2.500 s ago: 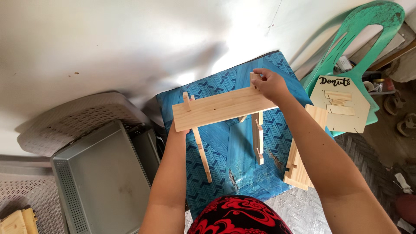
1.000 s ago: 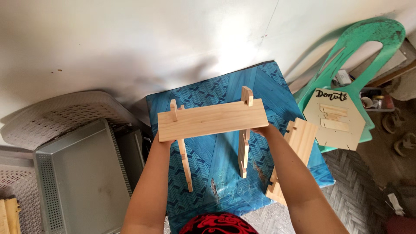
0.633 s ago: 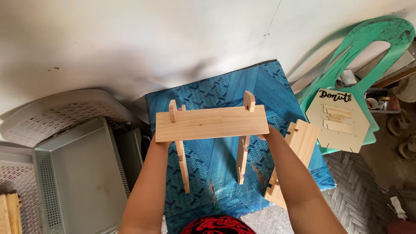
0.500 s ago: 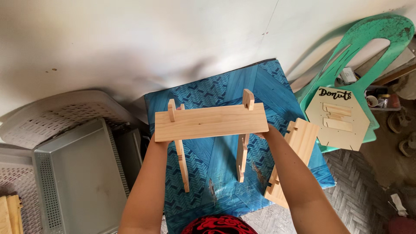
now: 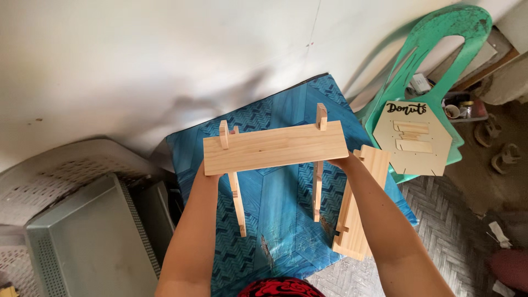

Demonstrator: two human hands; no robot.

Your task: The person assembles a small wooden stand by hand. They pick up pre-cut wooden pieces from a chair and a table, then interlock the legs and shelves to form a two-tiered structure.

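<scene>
I hold a pale wooden frame (image 5: 275, 147) up over a blue patterned table (image 5: 275, 110): a flat plank on top, with two slotted wooden legs (image 5: 238, 201) hanging down from it. My left hand (image 5: 212, 177) grips the plank's left end from beneath and is mostly hidden by it. My right hand (image 5: 344, 161) grips the right end the same way, only its edge showing. A stack of notched wooden boards (image 5: 360, 203) leans at the table's right edge, just under my right forearm.
A green plastic chair (image 5: 426, 71) at the right carries a hexagonal wooden sign (image 5: 413, 140) with small slats on it. A grey metal tray (image 5: 82, 242) and white perforated crates (image 5: 49, 176) sit at the left. The white wall (image 5: 165, 55) is behind the table.
2.5 s ago my right hand was on top of the plank's right end; it now grips from beneath. The frame has shifted slightly left and sits more level.
</scene>
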